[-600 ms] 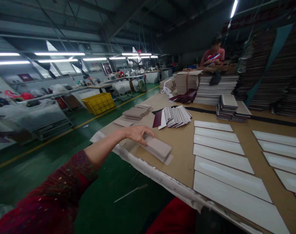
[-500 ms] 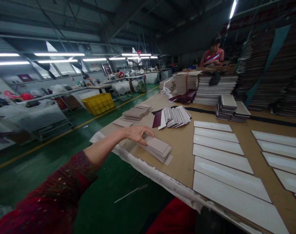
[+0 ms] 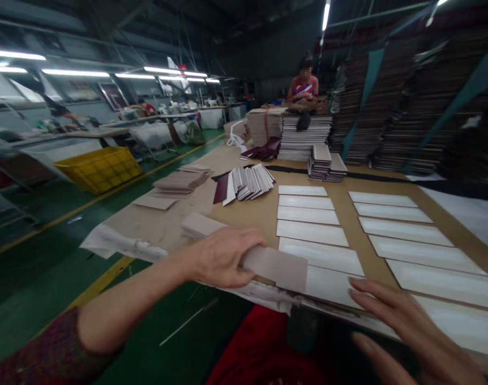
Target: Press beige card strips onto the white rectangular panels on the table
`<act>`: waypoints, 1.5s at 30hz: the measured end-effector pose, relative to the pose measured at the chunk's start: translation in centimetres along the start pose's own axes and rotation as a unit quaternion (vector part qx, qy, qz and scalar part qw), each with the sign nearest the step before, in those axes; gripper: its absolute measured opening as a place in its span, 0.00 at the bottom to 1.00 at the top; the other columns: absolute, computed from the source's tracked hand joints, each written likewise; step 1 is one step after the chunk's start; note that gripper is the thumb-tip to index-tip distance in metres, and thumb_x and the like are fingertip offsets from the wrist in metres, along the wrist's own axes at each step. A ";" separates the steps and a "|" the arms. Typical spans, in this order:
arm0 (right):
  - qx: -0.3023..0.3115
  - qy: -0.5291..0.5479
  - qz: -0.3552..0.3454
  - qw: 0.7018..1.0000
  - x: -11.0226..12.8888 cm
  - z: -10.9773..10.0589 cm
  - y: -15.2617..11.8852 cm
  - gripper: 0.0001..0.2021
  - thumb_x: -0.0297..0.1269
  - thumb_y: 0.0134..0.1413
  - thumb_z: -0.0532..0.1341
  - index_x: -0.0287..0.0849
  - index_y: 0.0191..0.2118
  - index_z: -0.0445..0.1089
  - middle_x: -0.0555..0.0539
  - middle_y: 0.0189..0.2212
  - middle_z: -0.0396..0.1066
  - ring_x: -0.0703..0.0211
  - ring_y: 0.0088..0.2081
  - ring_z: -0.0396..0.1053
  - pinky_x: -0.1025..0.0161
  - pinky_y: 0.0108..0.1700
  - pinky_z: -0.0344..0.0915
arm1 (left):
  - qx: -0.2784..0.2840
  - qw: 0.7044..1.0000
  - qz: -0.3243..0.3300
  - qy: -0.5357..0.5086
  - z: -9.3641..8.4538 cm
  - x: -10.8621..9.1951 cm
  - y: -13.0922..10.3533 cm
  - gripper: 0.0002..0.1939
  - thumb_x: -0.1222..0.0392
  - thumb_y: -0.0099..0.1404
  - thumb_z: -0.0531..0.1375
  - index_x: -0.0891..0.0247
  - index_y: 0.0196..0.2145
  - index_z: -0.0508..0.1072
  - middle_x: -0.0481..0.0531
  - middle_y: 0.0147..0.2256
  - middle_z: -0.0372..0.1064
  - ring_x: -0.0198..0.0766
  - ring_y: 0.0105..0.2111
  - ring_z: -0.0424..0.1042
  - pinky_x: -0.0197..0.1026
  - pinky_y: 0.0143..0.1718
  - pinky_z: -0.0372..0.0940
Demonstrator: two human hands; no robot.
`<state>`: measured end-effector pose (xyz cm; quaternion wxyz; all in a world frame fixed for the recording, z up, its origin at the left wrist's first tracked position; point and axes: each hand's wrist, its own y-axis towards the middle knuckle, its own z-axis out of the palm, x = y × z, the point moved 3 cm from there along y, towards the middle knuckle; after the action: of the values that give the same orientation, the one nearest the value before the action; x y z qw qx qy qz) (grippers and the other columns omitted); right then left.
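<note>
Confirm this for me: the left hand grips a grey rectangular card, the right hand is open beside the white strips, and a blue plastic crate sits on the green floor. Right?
Not quite. The plastic crate on the green floor is yellow, not blue, as the head view shows. The rest holds: the left hand grips a grey rectangular card, and the right hand is open beside the white strips.

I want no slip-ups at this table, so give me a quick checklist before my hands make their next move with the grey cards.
1. Left hand grips the grey cards: ok.
2. Right hand free, open above the near white strip: ok.
3. Held cards squared up: cannot tell, blurred.
4. Held cards lie flat on a strip: not ok, lifted over the table edge.
5. Remaining grey pile on the table: ok.
6. White strips in tidy rows: ok.
</note>
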<state>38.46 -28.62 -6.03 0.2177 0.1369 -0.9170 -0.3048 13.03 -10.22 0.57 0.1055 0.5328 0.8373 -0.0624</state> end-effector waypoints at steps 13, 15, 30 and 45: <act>0.059 -0.072 -0.075 0.993 1.1 1.9 -0.4 0.18 0.33 0.66 0.57 0.38 0.59 0.69 0.39 0.58 0.71 0.49 0.56 0.71 0.53 0.55 0.75 | -0.022 0.996 0.049 -0.064 5.7 -6.1 2.5 0.22 0.63 0.54 0.63 0.58 0.47 0.65 0.55 0.43 0.71 0.47 0.41 0.73 0.48 0.41 0.70; 0.056 -0.072 -0.069 0.993 0.0 0.6 -0.6 0.18 0.34 0.66 0.58 0.41 0.60 0.69 0.41 0.57 0.72 0.49 0.55 0.72 0.53 0.55 0.74 | -0.084 0.991 0.076 -0.071 5.4 -5.9 2.1 0.26 0.64 0.57 0.64 0.58 0.52 0.64 0.58 0.51 0.69 0.50 0.50 0.70 0.53 0.51 0.67; 0.072 -0.019 0.116 0.991 -8.9 -3.2 -2.0 0.19 0.50 0.63 0.61 0.55 0.57 0.72 0.47 0.56 0.72 0.46 0.56 0.71 0.63 0.27 0.78 | -0.190 0.973 -0.027 -0.126 10.3 -3.3 -0.1 0.11 0.59 0.68 0.62 0.57 0.49 0.72 0.56 0.47 0.73 0.50 0.47 0.69 0.58 0.49 0.65; 0.186 -0.041 -0.005 0.982 -8.5 -0.9 -1.2 0.25 0.48 0.67 0.58 0.54 0.67 0.61 0.49 0.61 0.69 0.46 0.61 0.66 0.41 0.61 0.68 | -0.187 0.974 0.001 -0.130 10.5 -2.8 0.2 0.06 0.62 0.71 0.58 0.60 0.41 0.75 0.54 0.41 0.73 0.45 0.42 0.69 0.52 0.45 0.65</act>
<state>46.38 -26.71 -8.79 0.1487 0.1673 -0.9651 -0.1356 15.48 -14.88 -8.92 0.3115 0.4919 0.8126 0.0261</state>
